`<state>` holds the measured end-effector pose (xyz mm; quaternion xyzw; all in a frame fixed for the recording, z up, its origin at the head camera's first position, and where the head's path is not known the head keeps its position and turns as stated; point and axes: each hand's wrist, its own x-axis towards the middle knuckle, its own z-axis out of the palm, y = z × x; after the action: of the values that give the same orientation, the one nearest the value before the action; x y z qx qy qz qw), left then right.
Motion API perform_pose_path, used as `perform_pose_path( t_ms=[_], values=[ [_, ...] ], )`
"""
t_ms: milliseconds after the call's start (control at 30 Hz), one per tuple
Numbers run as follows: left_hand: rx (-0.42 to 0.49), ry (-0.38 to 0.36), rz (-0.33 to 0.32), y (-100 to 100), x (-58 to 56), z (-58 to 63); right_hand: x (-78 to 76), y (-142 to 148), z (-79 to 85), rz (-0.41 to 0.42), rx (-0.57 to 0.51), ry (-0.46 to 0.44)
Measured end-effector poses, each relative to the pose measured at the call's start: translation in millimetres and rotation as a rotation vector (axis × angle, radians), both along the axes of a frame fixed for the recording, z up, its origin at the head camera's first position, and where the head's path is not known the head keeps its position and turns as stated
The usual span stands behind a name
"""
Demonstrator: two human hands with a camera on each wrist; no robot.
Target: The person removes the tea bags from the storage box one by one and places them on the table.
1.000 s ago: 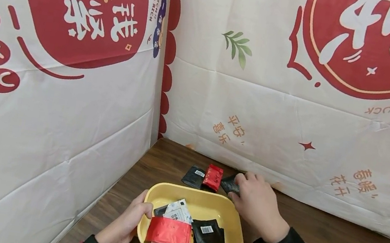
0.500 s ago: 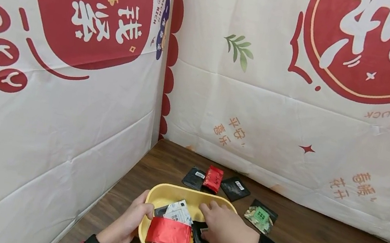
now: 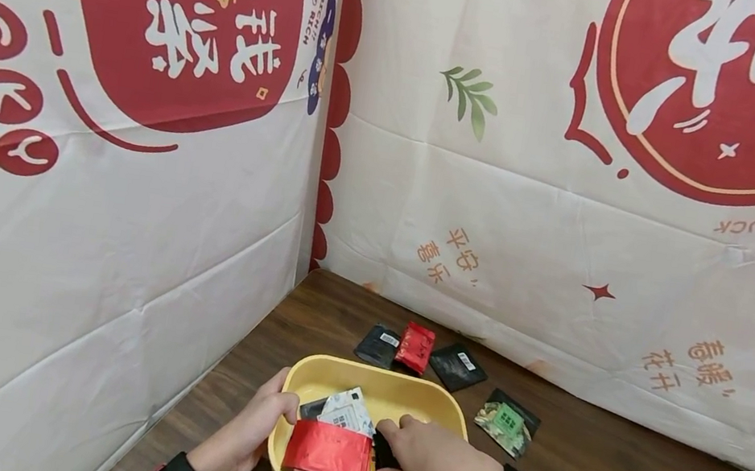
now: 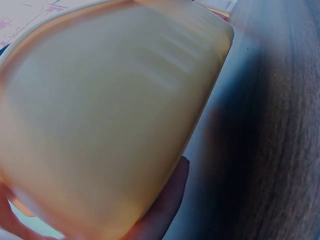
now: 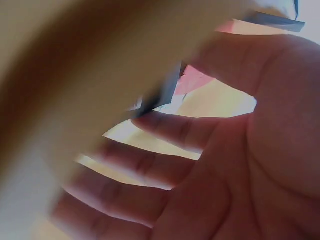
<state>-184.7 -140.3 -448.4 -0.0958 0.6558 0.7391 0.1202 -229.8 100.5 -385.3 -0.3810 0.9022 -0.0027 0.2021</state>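
Note:
A yellow plastic bin (image 3: 409, 387) stands tilted toward me; my left hand (image 3: 249, 428) grips its left end, thumb over the rim. In the left wrist view its fingers (image 4: 167, 205) lie against the bin's outer wall (image 4: 100, 115). My right hand (image 3: 442, 465) is inside the bin at its right side, thumb and index finger at the edge of a black packet (image 3: 384, 452), which it pinches. Much of the black stack is hidden under this hand. Beside it lie red packets (image 3: 328, 452) and a white patterned packet (image 3: 349, 410).
Behind the bin on the brown wooden table (image 3: 614, 466) lie a black packet (image 3: 378, 345), a red packet (image 3: 415, 347), another black packet (image 3: 458, 367) and a green-and-black packet (image 3: 507, 422). White printed cloth (image 3: 531, 234) hangs along the back and left.
My right hand has let go of a black packet behind the bin, come back into the bin and sunk onto the black stack. The left hand keeps its hold.

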Motion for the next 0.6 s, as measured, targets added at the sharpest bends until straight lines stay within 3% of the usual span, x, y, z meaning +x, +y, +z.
perform_pose_path(
  t_ms=[400, 500, 600],
  values=[
    [0.006, 0.026, 0.025, 0, 0.8, -2.8, 10.7, 3, 22.7, -0.016, -0.118, -0.023],
    [0.007, 0.033, 0.027, 0, 1.0, -1.7, 13.3, 6, 27.4, 0.035, -0.129, 0.062],
    [0.001, 0.037, 0.021, 1, 0.7, -1.0, 16.4, 9, 31.8, 0.031, -0.093, 0.161]
  ],
)
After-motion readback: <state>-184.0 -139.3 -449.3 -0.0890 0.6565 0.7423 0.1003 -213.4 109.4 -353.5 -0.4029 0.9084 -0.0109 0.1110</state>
